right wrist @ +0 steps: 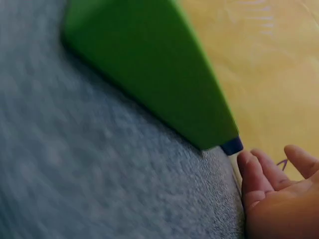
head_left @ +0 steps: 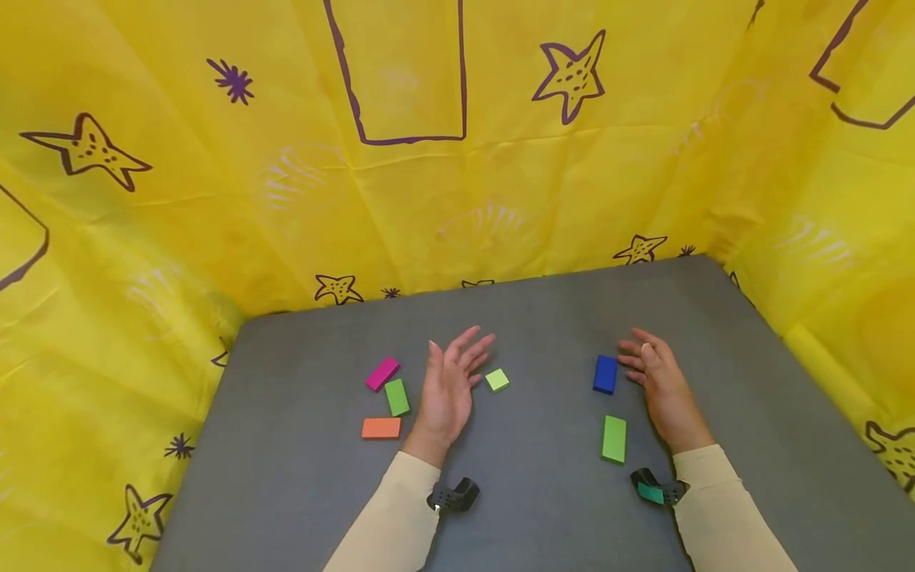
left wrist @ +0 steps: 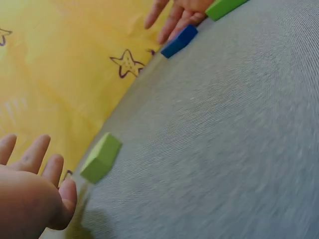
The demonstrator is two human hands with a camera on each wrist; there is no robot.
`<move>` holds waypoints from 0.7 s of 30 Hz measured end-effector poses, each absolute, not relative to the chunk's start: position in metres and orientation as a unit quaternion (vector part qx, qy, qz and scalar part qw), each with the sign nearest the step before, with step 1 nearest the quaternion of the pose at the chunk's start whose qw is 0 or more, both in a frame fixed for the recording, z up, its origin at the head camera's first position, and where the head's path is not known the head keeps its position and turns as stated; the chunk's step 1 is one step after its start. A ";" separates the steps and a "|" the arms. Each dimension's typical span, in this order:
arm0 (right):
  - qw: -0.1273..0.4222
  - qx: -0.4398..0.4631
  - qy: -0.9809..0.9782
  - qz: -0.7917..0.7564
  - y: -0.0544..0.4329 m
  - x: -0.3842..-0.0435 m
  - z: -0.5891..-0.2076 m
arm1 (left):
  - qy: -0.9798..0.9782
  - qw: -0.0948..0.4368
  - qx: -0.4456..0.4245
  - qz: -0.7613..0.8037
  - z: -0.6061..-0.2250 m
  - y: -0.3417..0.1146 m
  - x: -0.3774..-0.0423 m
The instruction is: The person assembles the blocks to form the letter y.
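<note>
My left hand is held palm up with loosely bent fingers and nothing in it. Close to its fingertips lies a small yellow-green block. To its left are a magenta block, a green block and an orange block. My right hand is turned inward with relaxed fingers, holding nothing. Beside its fingertips lies a blue block; from the head view I cannot tell whether they touch. Nearer to me lies another green block, which looms large in the right wrist view.
All the blocks lie on a grey table. A yellow cloth with starfish drawings hangs behind the table and along its sides. Dark wrist straps are worn over both light sleeves.
</note>
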State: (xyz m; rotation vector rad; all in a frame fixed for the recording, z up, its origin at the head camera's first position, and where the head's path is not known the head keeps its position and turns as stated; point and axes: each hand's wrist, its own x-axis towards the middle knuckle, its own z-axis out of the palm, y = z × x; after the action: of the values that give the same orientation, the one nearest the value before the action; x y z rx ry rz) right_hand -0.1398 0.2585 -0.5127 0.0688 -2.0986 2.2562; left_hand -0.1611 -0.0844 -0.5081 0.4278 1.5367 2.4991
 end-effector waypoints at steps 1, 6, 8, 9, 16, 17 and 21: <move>0.037 0.017 -0.692 0.721 0.257 -0.140 -0.514 | 0.522 0.083 0.142 0.837 -0.511 -0.082 -0.161; 0.055 -0.015 -0.744 0.666 0.255 -0.141 -0.520 | 0.612 0.068 0.163 0.771 -0.522 -0.080 -0.159; 0.051 -0.024 -0.761 0.646 0.255 -0.140 -0.521 | 0.663 0.062 0.188 0.722 -0.525 -0.082 -0.159; 0.049 -0.027 -0.771 0.634 0.255 -0.140 -0.522 | 0.685 0.058 0.201 0.698 -0.526 -0.084 -0.159; 0.027 -0.032 -0.818 0.573 0.254 -0.142 -0.522 | 0.753 0.075 0.239 0.609 -0.527 -0.089 -0.159; 0.025 -0.030 -0.822 0.568 0.253 -0.142 -0.523 | 0.764 0.076 0.240 0.594 -0.527 -0.089 -0.159; 0.021 -0.011 -0.841 0.541 0.253 -0.143 -0.524 | 0.810 0.064 0.243 0.530 -0.530 -0.087 -0.158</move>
State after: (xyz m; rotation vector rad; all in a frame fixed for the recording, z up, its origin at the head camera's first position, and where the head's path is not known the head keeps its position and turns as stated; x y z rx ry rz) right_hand -0.1432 0.2526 -0.5236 -0.0346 -2.6073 1.6773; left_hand -0.1579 -0.0873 -0.5299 0.7351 2.4462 1.5994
